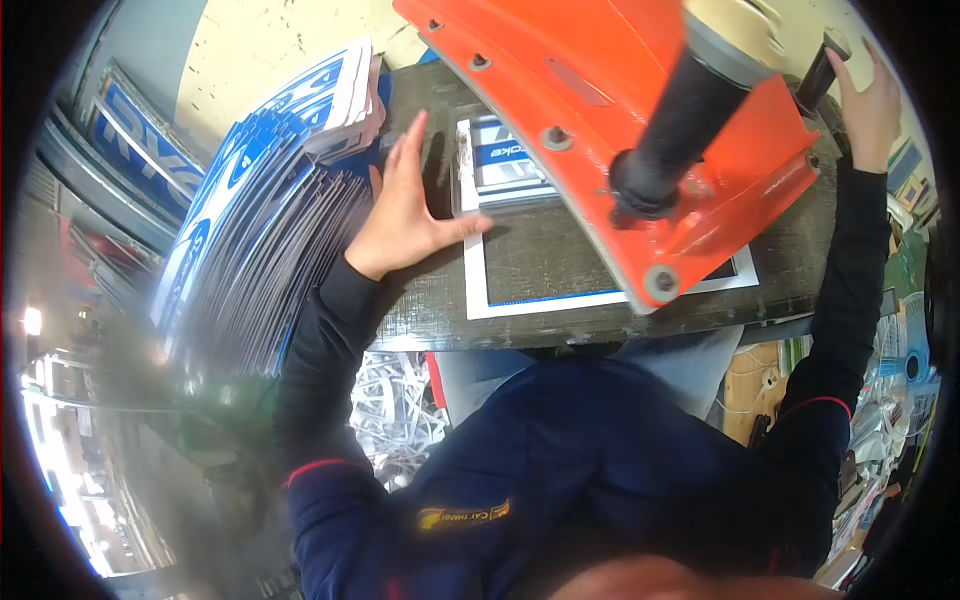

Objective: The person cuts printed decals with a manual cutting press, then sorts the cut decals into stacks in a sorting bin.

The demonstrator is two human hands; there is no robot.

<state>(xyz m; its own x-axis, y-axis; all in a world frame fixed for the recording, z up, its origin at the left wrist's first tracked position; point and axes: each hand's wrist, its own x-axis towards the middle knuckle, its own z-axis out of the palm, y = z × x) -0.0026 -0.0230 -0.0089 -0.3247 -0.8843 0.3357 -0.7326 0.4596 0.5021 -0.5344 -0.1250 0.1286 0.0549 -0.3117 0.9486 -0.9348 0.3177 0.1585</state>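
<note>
Printed sheets (610, 275), white-bordered with a blue line, lie flat on the dark worktop (790, 270) under the orange cutter arm (620, 110), their long axis running along the worktop's near edge. They look thin, light and limp, probably slippery against one another, best pressed flat and slid by a free edge. The left hand (405, 215) lies open, palm down, thumb touching the sheets' left edge. The right hand (865, 105) is wrapped around a black lever handle (820, 70) at the far right corner. A fanned stack of blue-and-white prints (260, 220) sits off the left edge.
</note>
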